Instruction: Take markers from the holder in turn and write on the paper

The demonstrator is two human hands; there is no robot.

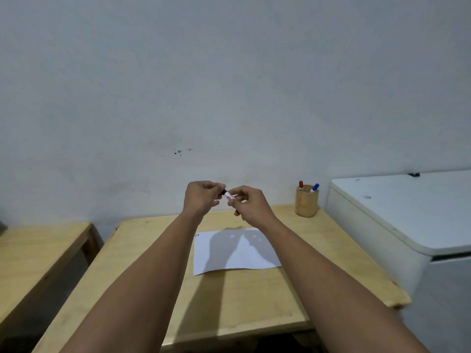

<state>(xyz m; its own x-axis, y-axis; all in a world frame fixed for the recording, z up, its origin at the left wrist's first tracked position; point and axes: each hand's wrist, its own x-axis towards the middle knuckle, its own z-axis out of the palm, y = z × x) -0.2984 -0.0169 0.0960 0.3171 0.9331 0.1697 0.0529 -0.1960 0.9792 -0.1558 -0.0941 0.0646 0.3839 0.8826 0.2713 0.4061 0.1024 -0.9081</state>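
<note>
Holding the marker [228,195] raised above the paper [235,252] on the wooden table [254,296], your left hand [201,197] pinches its black end while your right hand [248,203] fingers pinch its white barrel, with the holder [306,203] near the table's far right corner.

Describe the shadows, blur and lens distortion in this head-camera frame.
Head view: light from above and behind throws the shadow of both hands onto the paper and a forearm shadow down the table. Wide-angle bending curves the table edges and stretches the forearms. The marker, pinched between left hand and right hand, is small and soft; its print is unreadable.
</note>
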